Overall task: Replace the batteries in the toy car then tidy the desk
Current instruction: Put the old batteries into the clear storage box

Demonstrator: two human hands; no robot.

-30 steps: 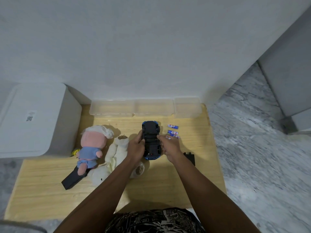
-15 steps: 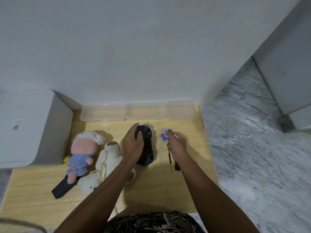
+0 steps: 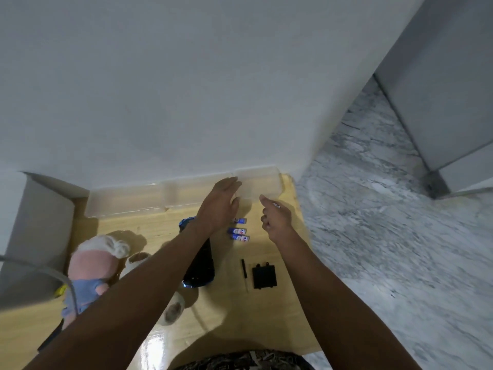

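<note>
The black and blue toy car [image 3: 198, 265] lies upside down on the wooden desk [image 3: 269, 324], partly hidden under my left forearm. Its black battery cover [image 3: 264, 276] and a thin screwdriver [image 3: 244, 273] lie to its right. Three blue and white batteries [image 3: 238, 231] rest on the desk beyond them. My left hand [image 3: 220, 206] stretches flat towards the small clear container [image 3: 266, 180] by the wall, fingertips at its left edge. My right hand [image 3: 276, 218] hovers in front of that container with curled fingers and pinches a small battery [image 3: 276, 206]; only the battery's tip shows.
Two longer clear trays [image 3: 125, 201] line the wall to the left. A pink and blue doll [image 3: 93, 265] and a white plush [image 3: 136, 263] lie at the left. A white box [image 3: 34, 231] flanks the desk. Marble floor lies past the right edge.
My left hand let go of the car and reached forward to the small container. My right hand rose from the batteries towards the same container. The camera tilted closer.
</note>
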